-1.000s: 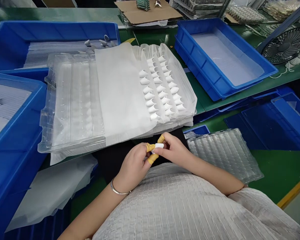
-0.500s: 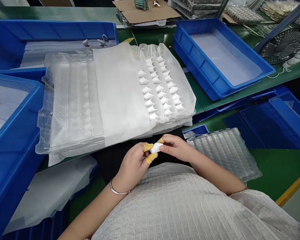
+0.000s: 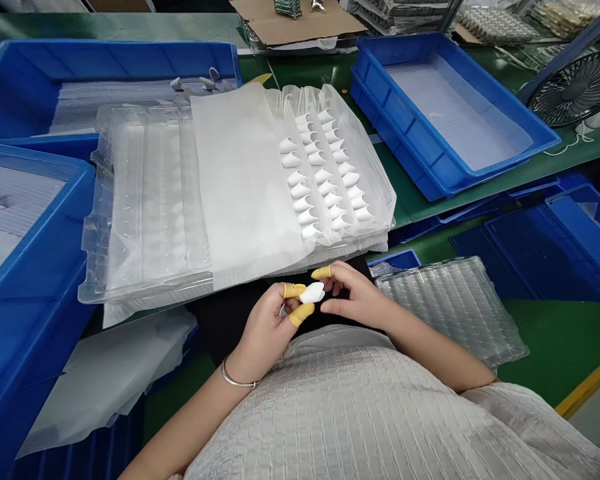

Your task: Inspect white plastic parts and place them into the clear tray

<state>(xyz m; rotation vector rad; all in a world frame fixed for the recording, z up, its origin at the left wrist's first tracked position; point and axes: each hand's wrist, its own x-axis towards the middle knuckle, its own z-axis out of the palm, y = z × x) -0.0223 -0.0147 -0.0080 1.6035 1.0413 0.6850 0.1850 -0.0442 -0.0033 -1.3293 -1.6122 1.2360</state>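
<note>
Yellow finger cots cover the thumb and a fingertip of my left hand [image 3: 275, 317], which pinches a small white curved piece [image 3: 312, 293] with a pointed end. Just right of that piece is my right hand [image 3: 353, 293], thumb and forefinger apart, a yellow cot on the forefinger; it appears not to touch the piece. Beyond both hands, a clear plastic tray [image 3: 93, 267] lies on the bench. Rows of similar white curved pieces [image 3: 330, 180] stand at its right side. A white paper sheet [image 3: 245, 187] covers its middle.
Blue bins holding pale sheets stand at the left [image 3: 40, 233], back left [image 3: 145, 60] and right [image 3: 445, 127]. At the far right is a black fan [image 3: 575, 90]. An empty-looking clear ribbed tray [image 3: 450, 307] lies beside my right forearm. Paper sheets [image 3: 105, 380] hang low at left.
My right thumb and forefinger have come off the white piece and spread apart. The piece stays in my left hand, more of it showing. The view has shifted slightly.
</note>
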